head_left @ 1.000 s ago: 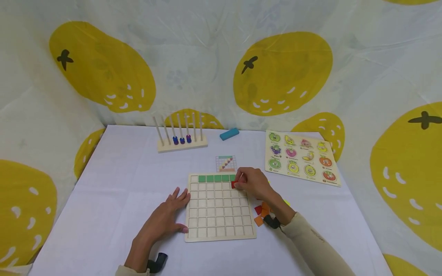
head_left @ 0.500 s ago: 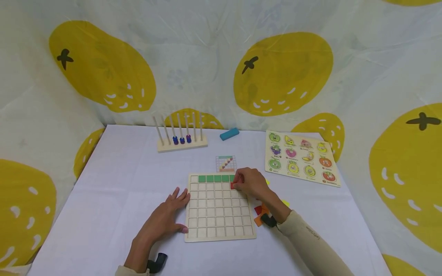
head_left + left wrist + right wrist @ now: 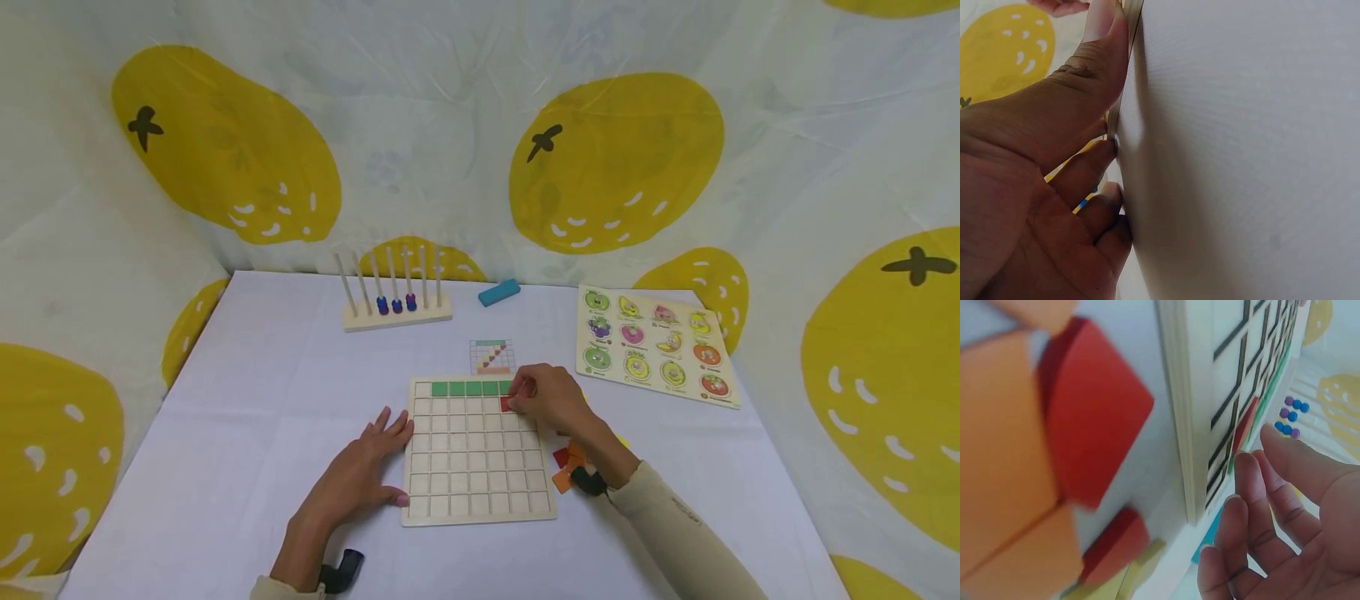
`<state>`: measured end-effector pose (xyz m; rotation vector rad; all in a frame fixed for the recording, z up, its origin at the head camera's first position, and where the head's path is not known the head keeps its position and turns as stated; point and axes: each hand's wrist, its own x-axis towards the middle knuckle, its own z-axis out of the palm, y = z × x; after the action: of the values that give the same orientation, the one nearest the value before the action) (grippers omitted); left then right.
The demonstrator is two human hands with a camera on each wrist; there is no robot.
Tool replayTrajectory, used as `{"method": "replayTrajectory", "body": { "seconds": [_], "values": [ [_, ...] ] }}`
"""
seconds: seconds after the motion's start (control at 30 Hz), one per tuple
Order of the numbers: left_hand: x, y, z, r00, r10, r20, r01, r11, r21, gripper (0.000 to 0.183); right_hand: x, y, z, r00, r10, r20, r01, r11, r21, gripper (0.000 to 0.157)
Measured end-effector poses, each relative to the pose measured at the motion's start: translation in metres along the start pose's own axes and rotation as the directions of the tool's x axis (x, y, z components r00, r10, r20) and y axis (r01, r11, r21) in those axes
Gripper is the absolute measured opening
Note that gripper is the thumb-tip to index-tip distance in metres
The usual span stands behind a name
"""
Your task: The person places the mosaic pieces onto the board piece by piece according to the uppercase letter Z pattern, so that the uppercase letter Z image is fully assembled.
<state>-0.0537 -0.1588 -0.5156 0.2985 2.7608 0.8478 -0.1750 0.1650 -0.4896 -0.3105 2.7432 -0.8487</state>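
Tile (image 3: 506, 404), red, lies at the right grip's (image 3: 553, 400) fingertips.

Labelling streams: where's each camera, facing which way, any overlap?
Head: worn on head, forward and down at grid board; sleeves, left hand, right hand show.
Left wrist: worn there, facing left hand at board's edge; right hand partly visible.
Right wrist: worn there, facing loose tiles and board; right hand shows.
Head, right wrist share red tile on board.
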Motion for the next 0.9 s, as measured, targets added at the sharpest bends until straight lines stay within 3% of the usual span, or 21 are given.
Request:
{"method": "replayTrajectory", "body": {
  "seconds": [0.53, 0.9],
  "values": [
    [0.001, 0.000, -0.002, 1.000, 0.010, 0.009, -0.010, 1.000, -0.017, 0.116, -0.024, 0.046, -0.034, 0.996, 0.058, -0.068, -0.059, 0.998, -0.020, 0.015],
    [0.001, 0.000, -0.001, 1.000, 0.005, 0.015, -0.004, 1.000, -0.017, 0.116, -0.023, 0.062, -0.036, 0.988, 0.128, -0.083, -0.130, 0.991, -0.031, 0.022]
  ]
}}
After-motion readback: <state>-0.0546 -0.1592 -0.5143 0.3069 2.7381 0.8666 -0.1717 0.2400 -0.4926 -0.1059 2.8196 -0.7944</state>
